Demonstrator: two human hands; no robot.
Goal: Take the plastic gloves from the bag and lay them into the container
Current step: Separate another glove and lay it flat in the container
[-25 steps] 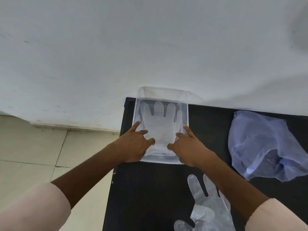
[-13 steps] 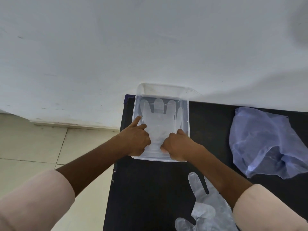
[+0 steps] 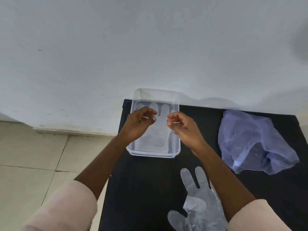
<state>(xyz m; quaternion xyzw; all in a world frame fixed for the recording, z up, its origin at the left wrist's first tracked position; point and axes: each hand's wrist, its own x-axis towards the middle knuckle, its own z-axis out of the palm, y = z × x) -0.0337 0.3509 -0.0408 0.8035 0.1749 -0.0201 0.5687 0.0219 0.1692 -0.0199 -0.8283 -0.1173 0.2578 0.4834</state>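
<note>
A clear plastic container (image 3: 177, 147) stands at the far left corner of the black table (image 3: 146, 189). A clear plastic glove (image 3: 158, 135) lies flat inside it, fingers pointing at the wall. My left hand (image 3: 139, 125) and my right hand (image 3: 185, 129) hover over the container, fingers loosely curled, holding nothing. A second clear glove (image 3: 198, 205) lies on the table near the front, partly under my right forearm. The crumpled bluish plastic bag (image 3: 250, 142) rests at the right.
A white wall rises directly behind the table. Beige floor tiles (image 3: 33, 164) lie to the left, beyond the table's left edge. Bare black table surface shows between the container and the near glove.
Both hands have lifted off the glove in the container and now hover above it with curled fingers. The glove stays flat inside.
</note>
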